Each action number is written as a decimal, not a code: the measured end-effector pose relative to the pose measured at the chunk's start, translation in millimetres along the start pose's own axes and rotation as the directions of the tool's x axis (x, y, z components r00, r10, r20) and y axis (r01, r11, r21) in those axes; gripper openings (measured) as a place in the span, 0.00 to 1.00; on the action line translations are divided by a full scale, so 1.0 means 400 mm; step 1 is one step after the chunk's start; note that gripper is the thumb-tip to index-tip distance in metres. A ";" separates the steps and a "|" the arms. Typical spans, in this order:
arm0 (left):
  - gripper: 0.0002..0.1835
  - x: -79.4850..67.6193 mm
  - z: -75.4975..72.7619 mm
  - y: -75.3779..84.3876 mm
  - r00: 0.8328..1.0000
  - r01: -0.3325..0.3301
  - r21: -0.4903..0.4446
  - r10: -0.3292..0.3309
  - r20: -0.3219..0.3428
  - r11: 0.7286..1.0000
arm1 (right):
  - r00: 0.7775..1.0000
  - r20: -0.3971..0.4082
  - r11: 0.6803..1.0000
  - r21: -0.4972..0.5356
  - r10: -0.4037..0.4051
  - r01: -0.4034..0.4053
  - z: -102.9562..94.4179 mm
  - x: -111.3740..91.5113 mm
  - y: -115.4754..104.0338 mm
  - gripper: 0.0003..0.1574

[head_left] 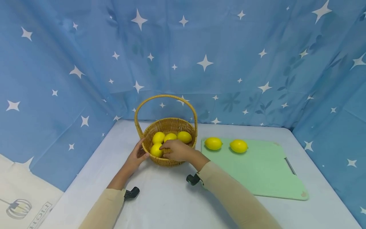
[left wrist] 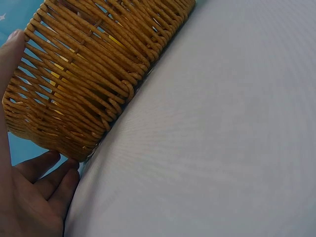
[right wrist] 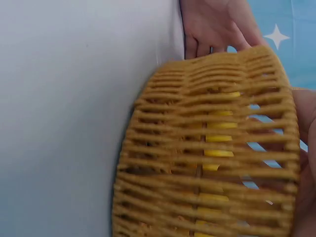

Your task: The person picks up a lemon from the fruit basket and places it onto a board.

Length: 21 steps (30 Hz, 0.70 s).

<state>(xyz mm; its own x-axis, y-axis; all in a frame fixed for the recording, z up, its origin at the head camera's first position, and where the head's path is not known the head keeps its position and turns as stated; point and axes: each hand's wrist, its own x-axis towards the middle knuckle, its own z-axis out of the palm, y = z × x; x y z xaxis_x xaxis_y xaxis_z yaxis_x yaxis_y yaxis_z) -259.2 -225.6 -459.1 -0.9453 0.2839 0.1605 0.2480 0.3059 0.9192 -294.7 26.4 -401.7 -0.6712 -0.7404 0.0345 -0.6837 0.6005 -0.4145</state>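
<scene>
A round wicker basket (head_left: 168, 163) with a tall arched handle stands on the white table and has several yellow lemons (head_left: 184, 137) in it. My left hand (head_left: 136, 158) holds the basket's left side; in the left wrist view its thumb lies at the rim and its fingers (left wrist: 61, 185) touch the wicker lower down. Over the front rim reaches my right hand (head_left: 178, 150), fingertips right at the front-left lemon (head_left: 156, 150). I cannot tell whether they grip it. Through the weave in the right wrist view, yellow shows, and the right hand (right wrist: 307, 148) is partly hidden behind the rim.
To the right of the basket lies a pale green cutting board (head_left: 266, 168) with a grey strip near its right edge. Two lemons (head_left: 239, 146) rest near its back edge. A blue star-patterned curtain (head_left: 228, 63) hangs behind and beside the table (head_left: 160, 203).
</scene>
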 end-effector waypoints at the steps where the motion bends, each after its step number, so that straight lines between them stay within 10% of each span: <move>1: 0.41 -0.002 0.001 -0.001 1.000 -0.001 0.001 0.001 0.001 1.000 | 1.000 0.001 1.000 -0.008 0.003 -0.003 0.006 0.004 -0.005 0.24; 21: 0.42 -0.006 0.002 0.002 1.000 -0.004 -0.006 0.004 -0.002 1.000 | 0.991 0.068 0.991 -0.077 0.113 -0.108 0.044 0.079 -0.022 0.32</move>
<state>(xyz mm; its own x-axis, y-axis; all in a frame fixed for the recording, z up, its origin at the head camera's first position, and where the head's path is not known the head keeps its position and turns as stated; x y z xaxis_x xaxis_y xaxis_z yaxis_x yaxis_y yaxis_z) -256.6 -225.3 -459.2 -0.9447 0.2834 0.1652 0.2507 0.2988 0.9208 -304.9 -7.7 -413.0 -0.7231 -0.6867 -0.0745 -0.6277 0.6982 -0.3443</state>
